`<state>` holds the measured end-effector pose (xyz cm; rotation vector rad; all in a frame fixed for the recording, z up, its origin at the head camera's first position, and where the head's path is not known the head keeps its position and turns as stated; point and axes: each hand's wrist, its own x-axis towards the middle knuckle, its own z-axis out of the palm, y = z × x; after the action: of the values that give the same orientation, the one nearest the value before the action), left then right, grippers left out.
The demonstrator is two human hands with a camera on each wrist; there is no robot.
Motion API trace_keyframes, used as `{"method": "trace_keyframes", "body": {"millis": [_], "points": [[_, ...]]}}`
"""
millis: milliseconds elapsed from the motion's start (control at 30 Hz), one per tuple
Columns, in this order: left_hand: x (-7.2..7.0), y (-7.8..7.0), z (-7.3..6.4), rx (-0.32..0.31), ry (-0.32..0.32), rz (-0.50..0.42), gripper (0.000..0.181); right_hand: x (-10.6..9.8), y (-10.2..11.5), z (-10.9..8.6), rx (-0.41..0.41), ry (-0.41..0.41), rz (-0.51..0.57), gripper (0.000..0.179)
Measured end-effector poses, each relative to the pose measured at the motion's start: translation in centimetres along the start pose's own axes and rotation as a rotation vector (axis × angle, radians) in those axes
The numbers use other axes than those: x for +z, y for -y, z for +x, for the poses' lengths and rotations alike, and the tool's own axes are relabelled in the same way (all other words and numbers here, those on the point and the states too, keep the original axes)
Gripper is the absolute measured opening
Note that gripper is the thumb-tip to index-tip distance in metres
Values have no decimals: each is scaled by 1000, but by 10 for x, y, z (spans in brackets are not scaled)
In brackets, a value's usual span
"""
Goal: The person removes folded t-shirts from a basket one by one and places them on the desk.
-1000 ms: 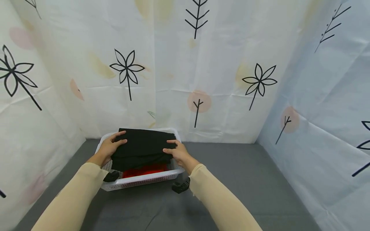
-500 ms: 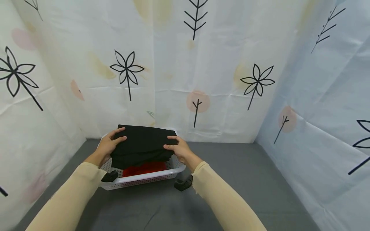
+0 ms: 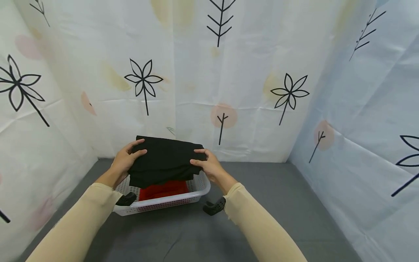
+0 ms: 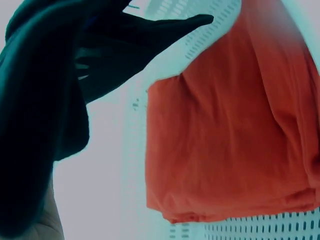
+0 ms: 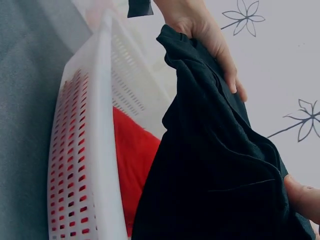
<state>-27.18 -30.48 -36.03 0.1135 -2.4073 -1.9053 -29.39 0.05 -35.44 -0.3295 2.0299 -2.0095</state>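
A folded black garment [image 3: 167, 156] hangs tilted above the white basket [image 3: 163, 200] in the head view. My left hand [image 3: 123, 161] grips its left end, with thumb and a finger showing on the near face. At the other end, my right hand [image 3: 211, 166] pinches the cloth the same way. Loose layers droop along the garment's lower edge. Below it lies a folded red cloth [image 4: 225, 140] inside the basket. In the right wrist view, the black garment [image 5: 210, 145] stands above the basket wall [image 5: 75, 160], and its layers show side-on.
The basket stands on a grey surface [image 3: 268, 203], towards the back left. Pale patterned sheets [image 3: 196, 80] rise behind it and at both sides. A dark strap-like device sits at each wrist, the right one [image 3: 214, 206] near the basket's front right corner.
Both hands have raised the black garment up from the basket and slightly to the right. More of the red cloth and the basket's inside now shows. The basket has stayed nearly in place.
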Motion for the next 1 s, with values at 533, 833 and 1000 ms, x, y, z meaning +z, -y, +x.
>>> {"method": "trace_keyframes", "body": {"millis": [533, 833, 1000], "points": [[36, -37, -10, 44, 25, -183, 67, -39, 29, -27, -102, 17, 96, 50], [62, -56, -15, 44, 41, -277, 66, -66, 45, -50, -156, 1, 50, 50], [78, -65, -16, 60, 52, -270, 65, -82, 52, -63, -176, -12, 28, 50]]}}
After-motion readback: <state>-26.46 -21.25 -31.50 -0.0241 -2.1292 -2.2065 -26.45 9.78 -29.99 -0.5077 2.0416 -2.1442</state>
